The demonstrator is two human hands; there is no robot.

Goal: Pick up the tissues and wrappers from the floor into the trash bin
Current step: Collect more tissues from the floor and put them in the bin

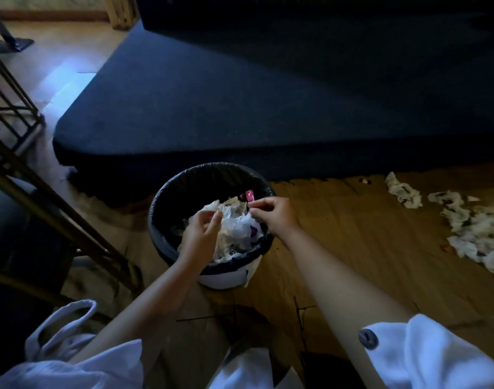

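Observation:
A round trash bin with a black liner stands on the wooden floor in front of a dark sofa. Crumpled white tissues fill it, and a pink wrapper sticks up at the far side. Both hands are over the bin. My left hand has its fingers curled on the left edge of the tissue wad. My right hand pinches the wad's right edge, just below the pink wrapper. More torn tissues lie scattered on the floor at the right.
The dark sofa takes up the back of the view, its front edge just behind the bin. A metal-framed chair or rack stands at the left. White sleeves and clothing fill the bottom edge.

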